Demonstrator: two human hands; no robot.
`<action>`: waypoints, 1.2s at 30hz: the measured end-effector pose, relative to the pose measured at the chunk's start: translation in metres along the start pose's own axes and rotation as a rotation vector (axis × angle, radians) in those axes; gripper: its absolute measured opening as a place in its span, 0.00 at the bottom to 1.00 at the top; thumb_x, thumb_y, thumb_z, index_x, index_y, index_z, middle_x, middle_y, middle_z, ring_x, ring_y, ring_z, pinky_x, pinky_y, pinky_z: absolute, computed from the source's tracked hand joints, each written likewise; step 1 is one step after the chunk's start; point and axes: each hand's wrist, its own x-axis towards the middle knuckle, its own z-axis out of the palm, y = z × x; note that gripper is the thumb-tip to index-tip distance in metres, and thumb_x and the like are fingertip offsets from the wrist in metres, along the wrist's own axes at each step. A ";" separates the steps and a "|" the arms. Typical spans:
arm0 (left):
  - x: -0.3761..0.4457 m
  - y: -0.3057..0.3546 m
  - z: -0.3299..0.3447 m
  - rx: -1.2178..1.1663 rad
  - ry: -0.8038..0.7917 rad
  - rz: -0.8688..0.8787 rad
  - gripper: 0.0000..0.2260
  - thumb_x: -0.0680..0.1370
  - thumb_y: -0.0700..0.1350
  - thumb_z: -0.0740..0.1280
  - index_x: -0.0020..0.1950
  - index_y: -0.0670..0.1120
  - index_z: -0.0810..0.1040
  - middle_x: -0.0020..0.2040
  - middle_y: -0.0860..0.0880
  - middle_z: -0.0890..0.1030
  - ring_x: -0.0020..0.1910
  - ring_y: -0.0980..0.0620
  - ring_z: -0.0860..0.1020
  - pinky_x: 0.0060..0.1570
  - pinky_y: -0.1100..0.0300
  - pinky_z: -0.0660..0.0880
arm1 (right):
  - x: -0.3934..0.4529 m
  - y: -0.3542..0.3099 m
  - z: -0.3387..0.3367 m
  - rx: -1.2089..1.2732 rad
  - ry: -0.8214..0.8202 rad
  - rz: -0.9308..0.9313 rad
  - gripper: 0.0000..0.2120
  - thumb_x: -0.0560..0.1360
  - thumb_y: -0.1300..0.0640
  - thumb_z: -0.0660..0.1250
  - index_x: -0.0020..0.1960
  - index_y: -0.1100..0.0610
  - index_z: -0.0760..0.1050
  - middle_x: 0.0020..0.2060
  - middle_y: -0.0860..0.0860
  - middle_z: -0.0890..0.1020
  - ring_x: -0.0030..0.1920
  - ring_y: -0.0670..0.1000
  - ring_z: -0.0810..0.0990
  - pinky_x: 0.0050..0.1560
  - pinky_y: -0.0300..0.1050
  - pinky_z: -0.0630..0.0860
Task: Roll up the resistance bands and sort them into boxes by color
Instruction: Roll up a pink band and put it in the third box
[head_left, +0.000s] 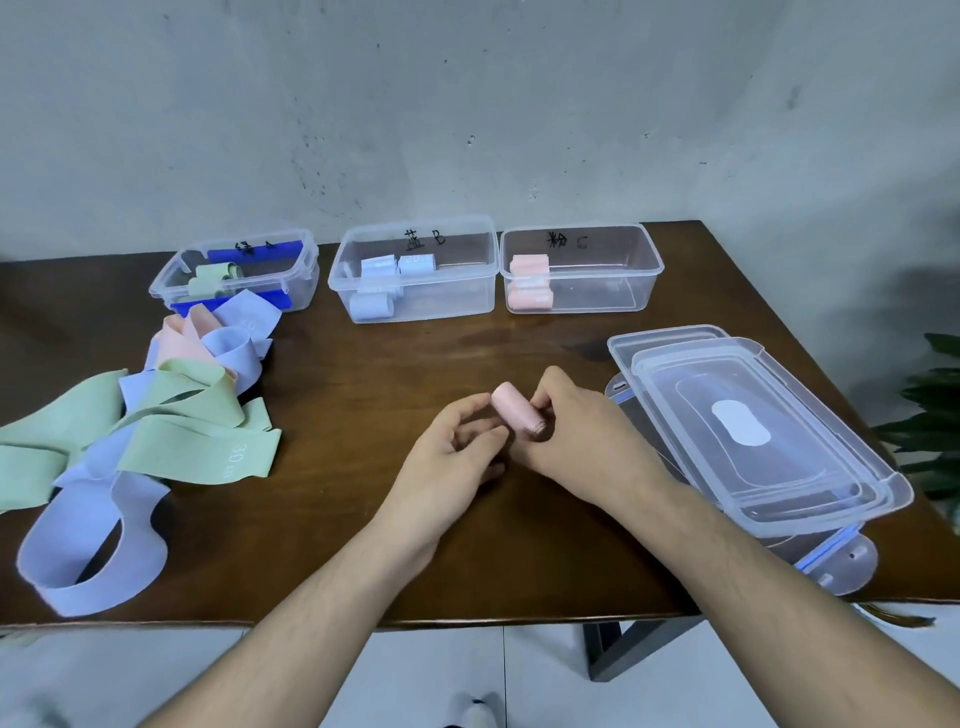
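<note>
One small pink rolled band (514, 411) pinched in your right hand (576, 431) fingers; left hand (452, 452) fingers loosely curled, steadying. Keep it tight, drop into clear pink-roll box (582, 270), counter's far edge.

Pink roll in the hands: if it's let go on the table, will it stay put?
The pink roll is a cylinder, so it may roll. Likely soft and light. Its layered end suggests it could spring open once the right hand loosens.

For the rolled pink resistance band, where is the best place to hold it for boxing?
Pinch the rolled pink resistance band across its curved middle from above, as the right hand does: it is a short cylinder, so squeezing the wraps probably keeps it from unrolling.
</note>
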 end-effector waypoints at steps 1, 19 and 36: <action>0.004 0.003 0.001 -0.047 -0.008 -0.016 0.17 0.81 0.46 0.66 0.70 0.56 0.72 0.54 0.56 0.84 0.55 0.58 0.81 0.58 0.57 0.78 | 0.002 0.000 -0.001 0.017 0.000 0.004 0.16 0.73 0.46 0.71 0.49 0.50 0.65 0.40 0.44 0.76 0.40 0.46 0.77 0.36 0.43 0.73; 0.083 0.042 -0.005 -0.141 -0.130 -0.006 0.15 0.77 0.40 0.71 0.59 0.56 0.81 0.51 0.52 0.85 0.52 0.50 0.83 0.52 0.54 0.81 | 0.056 -0.002 -0.022 0.105 0.147 -0.038 0.35 0.67 0.47 0.76 0.69 0.40 0.63 0.65 0.42 0.73 0.64 0.45 0.71 0.63 0.46 0.75; 0.167 0.090 -0.014 0.044 -0.217 0.146 0.22 0.75 0.46 0.73 0.66 0.57 0.72 0.50 0.49 0.85 0.47 0.55 0.84 0.55 0.59 0.77 | 0.124 0.000 -0.037 -0.023 0.393 -0.061 0.28 0.70 0.39 0.69 0.68 0.44 0.72 0.62 0.42 0.78 0.63 0.47 0.71 0.62 0.46 0.73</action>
